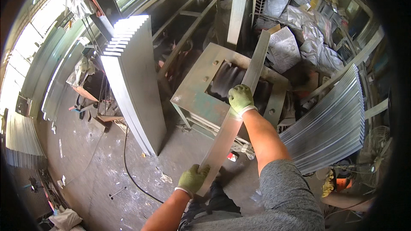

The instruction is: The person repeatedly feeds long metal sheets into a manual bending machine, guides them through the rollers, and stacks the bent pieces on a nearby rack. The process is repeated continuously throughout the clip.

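Observation:
A long flat metal bar point(226, 139) slants from near my body up across a worn, pale green machine point(195, 84). My left hand point(193, 179), in a green knit glove, grips the bar's near end at its left edge. Farther along, my right hand point(241, 98), gloved alike, is closed over the bar where it crosses the machine's near side. Beneath the bar, the machine's top opening shows dark, ridged rollers point(229, 81). The far end of the bar rests above or beyond the machine's back edge; whether it touches is hard to tell. My fingertips are partly hidden.
A tall stack of nested metal panels point(137, 77) stands left of the machine. Another fanned stack of long metal profiles point(327, 122) leans at the right. White sacks point(314, 30) pile up behind. A black cable point(128, 169) crosses the littered floor; a fan point(380, 140) stands far right.

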Available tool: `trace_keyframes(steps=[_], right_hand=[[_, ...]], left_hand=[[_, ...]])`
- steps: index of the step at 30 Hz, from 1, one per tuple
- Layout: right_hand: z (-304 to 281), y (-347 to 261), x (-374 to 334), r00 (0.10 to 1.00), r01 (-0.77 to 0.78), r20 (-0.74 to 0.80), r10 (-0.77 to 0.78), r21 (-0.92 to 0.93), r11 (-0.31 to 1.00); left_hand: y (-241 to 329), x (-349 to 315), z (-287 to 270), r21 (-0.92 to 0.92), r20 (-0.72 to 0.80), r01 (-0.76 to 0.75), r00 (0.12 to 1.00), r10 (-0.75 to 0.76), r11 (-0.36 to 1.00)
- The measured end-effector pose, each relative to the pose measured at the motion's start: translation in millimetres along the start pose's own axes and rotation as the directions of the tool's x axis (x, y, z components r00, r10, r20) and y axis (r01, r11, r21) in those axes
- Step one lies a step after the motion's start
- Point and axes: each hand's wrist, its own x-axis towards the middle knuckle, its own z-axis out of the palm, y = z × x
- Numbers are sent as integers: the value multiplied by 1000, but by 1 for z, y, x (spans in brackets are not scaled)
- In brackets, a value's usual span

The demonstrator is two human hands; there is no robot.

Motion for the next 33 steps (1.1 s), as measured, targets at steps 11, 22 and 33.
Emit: trace_keyframes(steps=[11,22,33], right_hand=[[0,-62,-61,997,52,61,-55,51,997],[29,-162,-162,977,30,209,-34,23,999],[44,-277,-268,975,65,201,-91,133,989]], left_hand=[[-97,-39,24,-36,-81,-26,996,23,999],[-242,-98,49,-118,-116,-25,993,11,993],[-373,-178,56,-58,-87,127,987,-131,990]])
